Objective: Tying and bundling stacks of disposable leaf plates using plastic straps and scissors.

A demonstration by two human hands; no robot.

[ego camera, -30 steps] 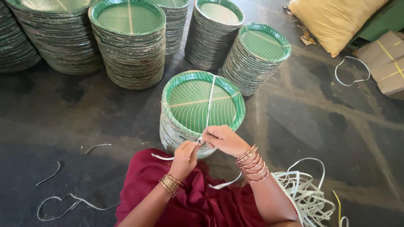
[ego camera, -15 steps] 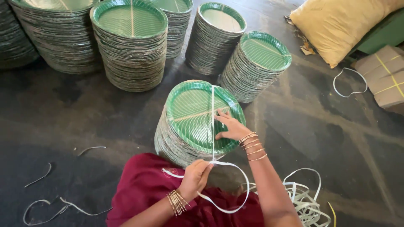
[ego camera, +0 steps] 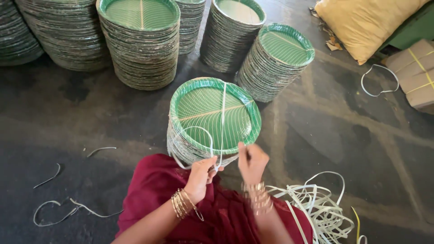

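Dark concrete floor (ego camera: pixel 90 122) with stacked plates and loose strapping.

Along the floor's far edge stand tall stacks of green leaf-patterned plates (ego camera: pixel 138 43); one shorter plate stack (ego camera: pixel 212 122) sits mid-floor. White strap scraps (ego camera: pixel 68 208) lie near left, a tangled strap pile (ego camera: pixel 316 208) near right, a yellow sack (ego camera: pixel 366 25) and strapped cardboard boxes (ego camera: pixel 416 72) at the far right corner.

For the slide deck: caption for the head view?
Both hands tie a white strap around a stack of green plates on the floor.
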